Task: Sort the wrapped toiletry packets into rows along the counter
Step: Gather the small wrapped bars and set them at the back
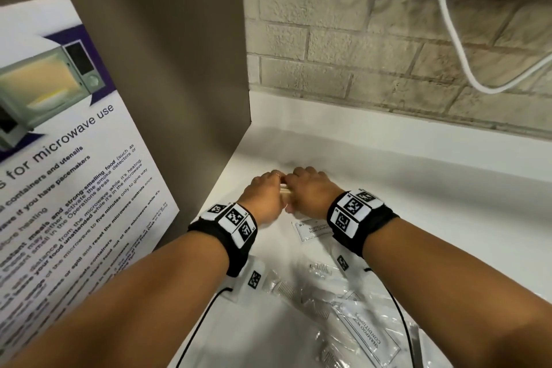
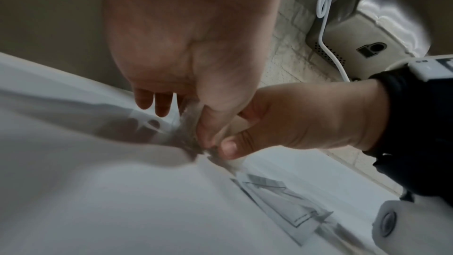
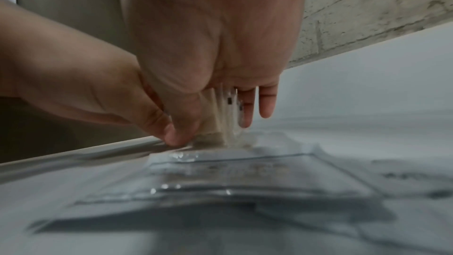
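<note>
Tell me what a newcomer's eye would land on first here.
Both hands meet at the back left corner of the white counter, the left hand and right hand together pinching a small stack of pale clear-wrapped packets held upright. Nearer the camera lies a loose heap of clear plastic toiletry packets, and a large microwave-use poster leans at left.
</note>
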`<state>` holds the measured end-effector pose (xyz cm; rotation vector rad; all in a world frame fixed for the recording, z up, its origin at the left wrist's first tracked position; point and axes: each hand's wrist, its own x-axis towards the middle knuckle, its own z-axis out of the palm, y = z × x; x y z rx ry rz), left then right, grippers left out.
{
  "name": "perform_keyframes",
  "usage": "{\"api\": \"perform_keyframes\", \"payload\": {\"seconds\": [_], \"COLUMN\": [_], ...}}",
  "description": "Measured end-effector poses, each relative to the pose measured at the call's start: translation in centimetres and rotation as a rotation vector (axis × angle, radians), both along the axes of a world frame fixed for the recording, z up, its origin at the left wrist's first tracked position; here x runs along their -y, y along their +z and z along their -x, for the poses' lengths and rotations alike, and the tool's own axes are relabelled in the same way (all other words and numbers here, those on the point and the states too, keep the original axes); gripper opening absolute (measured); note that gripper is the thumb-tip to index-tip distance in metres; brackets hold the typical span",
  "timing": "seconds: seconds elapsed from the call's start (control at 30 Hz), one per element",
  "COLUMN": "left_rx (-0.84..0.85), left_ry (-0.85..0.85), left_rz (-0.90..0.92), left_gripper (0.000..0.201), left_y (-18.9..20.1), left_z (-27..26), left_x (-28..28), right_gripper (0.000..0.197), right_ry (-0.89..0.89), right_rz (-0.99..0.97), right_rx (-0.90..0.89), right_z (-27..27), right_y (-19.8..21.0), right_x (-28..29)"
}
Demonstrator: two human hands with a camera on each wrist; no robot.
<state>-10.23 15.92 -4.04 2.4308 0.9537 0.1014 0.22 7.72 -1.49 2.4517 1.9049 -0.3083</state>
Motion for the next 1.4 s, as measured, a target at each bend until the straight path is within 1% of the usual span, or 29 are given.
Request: {"api": "perform_keyframes", "payload": {"seconds": [0.07,0.17,0.23,0.27,0.33,0.43,0.5,0.67,0.73,0.77,0.8,0.87,0.9,0.93,0.97,1.03,1.13,1.2,1.23,1.3,1.4], "left_rx": [0.017,0.018,0.023,0.017,-0.016,-0.086,-0.131,-0.265,-0.309,-0.325,-0.332,-0.292,-0.254,-0.22,-0.203,-0.199,-0.087,-0.081,-0.105,-0.127,-0.141], "left_ry": [0.004,-0.009,-0.013,-0.013,-0.022,-0.063,-0.103,-0.137,-0.151,-0.164,-0.178,-0.178,-0.159,-0.143,-0.133,-0.11,-0.038,-0.047,-0.057,-0.057,-0.087], "left_rz": [0.022,0.096,0.14,0.142,0.091,-0.106,-0.228,-0.365,-0.369,-0.371,-0.378,-0.39,-0.371,-0.332,-0.281,-0.165,-0.047,-0.008,-0.01,-0.04,-0.077], "left_gripper": [0.053,0.067,0.074,0.076,0.076,0.073,0.075,0.082,0.078,0.074,0.066,0.049,0.043,0.04,0.039,0.046,0.064,0.07,0.069,0.059,0.051], "left_y": [0.1,0.2,0.1,0.0,-0.1,-0.1,0.0,0.0,0.1,0.2,0.5,0.9,1.0,1.2,1.2,1.1,1.0,0.9,0.8,0.5,0.5], "left_z": [-0.1,-0.2,-0.3,-0.3,-0.4,-0.1,0.1,0.0,-0.1,-0.1,-0.1,-0.1,0.0,0.1,0.1,0.3,0.5,0.5,0.5,0.5,0.6], "left_x": [-0.1,-0.1,0.3,0.5,0.8,1.0,1.3,1.6,1.7,1.8,1.9,1.7,1.5,1.3,1.1,0.8,0.3,0.2,0.3,0.6,0.9], "right_gripper": [0.064,0.081,0.094,0.098,0.101,0.097,0.092,0.094,0.094,0.092,0.086,0.062,0.052,0.048,0.048,0.054,0.057,0.058,0.059,0.057,0.05], "right_ry": [-0.081,-0.197,-0.21,-0.205,-0.192,-0.167,-0.155,-0.141,-0.13,-0.109,-0.079,-0.037,-0.033,-0.038,-0.045,-0.064,-0.076,-0.088,-0.088,-0.075,-0.046], "right_rz": [0.021,0.024,0.068,0.094,0.126,0.108,0.11,0.159,0.179,0.171,0.141,0.039,0.01,0.007,0.022,0.058,0.003,-0.013,-0.013,-0.021,-0.025], "right_rx": [-0.046,-0.2,-0.324,-0.352,-0.345,-0.256,-0.212,-0.152,-0.143,-0.115,-0.063,0.052,0.066,0.053,0.03,-0.018,-0.053,-0.095,-0.095,-0.04,-0.011], "right_z": [-0.5,-1.2,-1.1,-0.9,-0.7,-0.6,-0.4,-0.3,-0.1,0.0,0.1,0.1,0.0,-0.1,-0.3,-0.3,-0.3,-0.2,-0.1,0.2,0.5], "right_y": [0.2,0.1,-0.1,-0.1,-0.2,-0.3,-0.6,-0.8,-0.9,-1.1,-1.2,-1.0,-0.8,-0.6,-0.4,-0.6,-0.8,-0.8,-0.9,-1.1,-1.2], "right_x": [0.3,0.7,0.7,0.7,0.7,1.0,1.2,1.2,1.1,1.2,1.2,1.2,1.2,1.1,1.0,1.0,1.1,1.0,1.0,1.0,1.2]}}
